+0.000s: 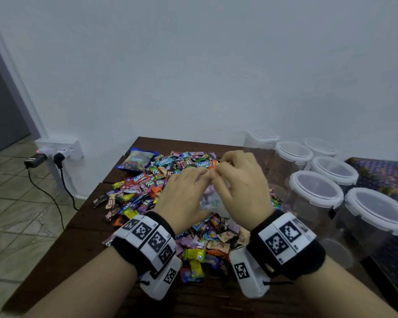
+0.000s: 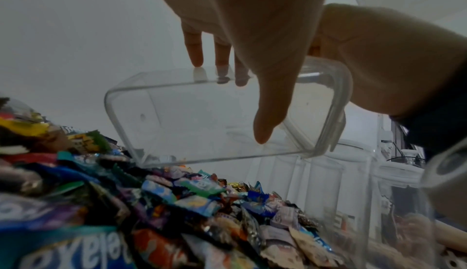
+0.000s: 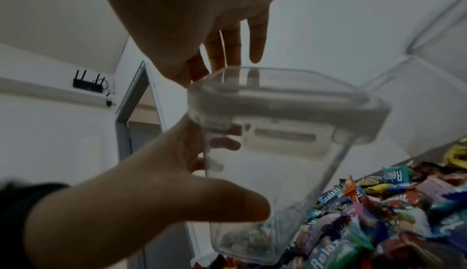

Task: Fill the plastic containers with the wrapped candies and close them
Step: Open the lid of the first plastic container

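Both hands are on one clear rectangular plastic container [image 2: 220, 117] with its translucent lid [image 3: 285, 101] on, held tilted over the heap of colourful wrapped candies [image 1: 147, 180] mid-table. The left hand [image 1: 182, 198] wraps its body, thumb one side, fingers the other; the right hand [image 1: 241, 187] curls around the lid end. More clear lidded containers [image 1: 315, 191] line the dark wooden table's [image 1: 83, 237] right edge.

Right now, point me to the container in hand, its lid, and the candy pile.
square clear container [image 2: 202, 117], left wrist view, on its clear side wall.
lid [image 3: 290, 97], right wrist view, on its near rim.
candy pile [image 1: 136, 187], head view, on its left part.

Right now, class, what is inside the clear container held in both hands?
The clear container looks empty; candies lie beneath it. Both hands hide it from the head view.
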Action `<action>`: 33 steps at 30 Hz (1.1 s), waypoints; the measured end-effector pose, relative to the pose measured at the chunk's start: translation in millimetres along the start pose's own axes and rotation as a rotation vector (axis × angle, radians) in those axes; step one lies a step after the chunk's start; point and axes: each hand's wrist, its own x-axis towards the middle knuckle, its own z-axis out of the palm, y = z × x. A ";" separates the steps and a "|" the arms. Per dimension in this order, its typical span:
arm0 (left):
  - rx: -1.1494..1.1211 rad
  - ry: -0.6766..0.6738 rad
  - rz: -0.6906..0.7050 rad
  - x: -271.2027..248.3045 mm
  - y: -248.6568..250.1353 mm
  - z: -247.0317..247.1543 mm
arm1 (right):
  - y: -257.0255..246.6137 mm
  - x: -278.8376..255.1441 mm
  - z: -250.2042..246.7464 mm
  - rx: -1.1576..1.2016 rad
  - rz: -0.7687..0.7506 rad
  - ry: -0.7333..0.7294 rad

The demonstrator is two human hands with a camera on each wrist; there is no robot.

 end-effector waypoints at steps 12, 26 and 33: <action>0.010 -0.001 -0.046 3.4 5.0 -5.1 | 0.5 5.7 14.6 -0.035 -0.013 -0.045; -0.260 0.006 -0.346 3.7 17.0 -4.9 | 10.0 -1.9 17.2 0.396 0.675 0.160; -0.321 -0.001 -0.396 1.3 19.6 -5.3 | 14.7 -5.3 4.7 0.413 0.808 0.121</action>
